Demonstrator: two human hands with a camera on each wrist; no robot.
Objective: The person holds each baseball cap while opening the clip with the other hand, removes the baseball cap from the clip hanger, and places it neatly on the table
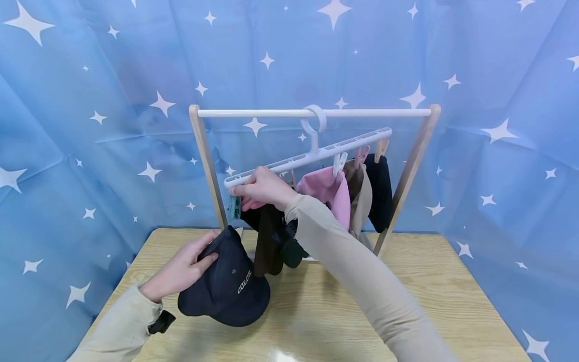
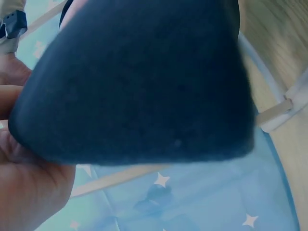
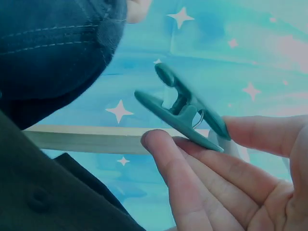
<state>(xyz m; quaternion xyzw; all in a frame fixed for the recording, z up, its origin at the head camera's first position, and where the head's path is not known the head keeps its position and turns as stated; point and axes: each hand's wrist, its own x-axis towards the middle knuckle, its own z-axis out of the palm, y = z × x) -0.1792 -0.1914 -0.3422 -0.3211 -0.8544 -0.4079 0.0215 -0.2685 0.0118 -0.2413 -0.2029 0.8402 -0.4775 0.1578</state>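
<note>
My left hand (image 1: 184,267) grips a dark navy cap (image 1: 228,281) with pale lettering, and the cap hangs over the table below the left end of a white hanger (image 1: 334,149). In the left wrist view the cap (image 2: 139,91) covers most of the picture. At the hanger's left end, my right hand (image 1: 267,187) pinches a teal clothespin (image 3: 180,108) by its handles. The clothespin's tips stand apart with nothing between them. In the right wrist view, the cap's edge shows at the upper left, apart from the clothespin.
The hanger tilts down to the left on a rack's white rail (image 1: 258,113). Pink (image 1: 327,191), brown (image 1: 359,193) and black (image 1: 379,193) fabric items hang from clothespins on its right half. Dark items (image 1: 269,241) hang nearer my right wrist. Below is a wooden table (image 1: 325,322).
</note>
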